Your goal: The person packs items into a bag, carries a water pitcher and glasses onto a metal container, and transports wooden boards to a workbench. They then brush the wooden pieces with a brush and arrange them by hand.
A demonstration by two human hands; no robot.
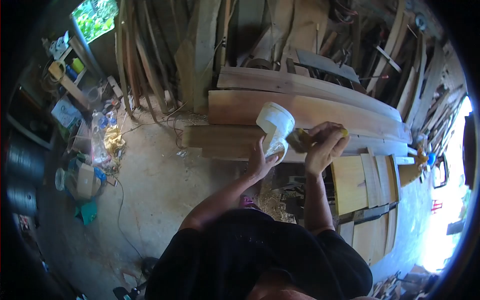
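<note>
Tub [278, 119], white, sits clasped in the left grip [261, 162], its inside hard to make out. Just beside it, the right grip [324, 146] closes round a brush [299, 141], hiding most of the handle. Beyond lie planks [345, 114], partly covered by both.

White tub [277, 118], just off centre toward 2 o'clock: contents impossible to make out, can't tell if lower bit is same tub or second container; left hand [261, 162] covers part of it. Brush-like thing [299, 141] at 3 kinda blurry, handle mostly buried in right hand [324, 147]. Bright opening [445, 230], 4 o'clock: glare swallows details. Window [96, 21], between 10 and 11, chopped by top edge. Clutter [102, 140], 9 o'clock: pieces too small to ID.
</note>
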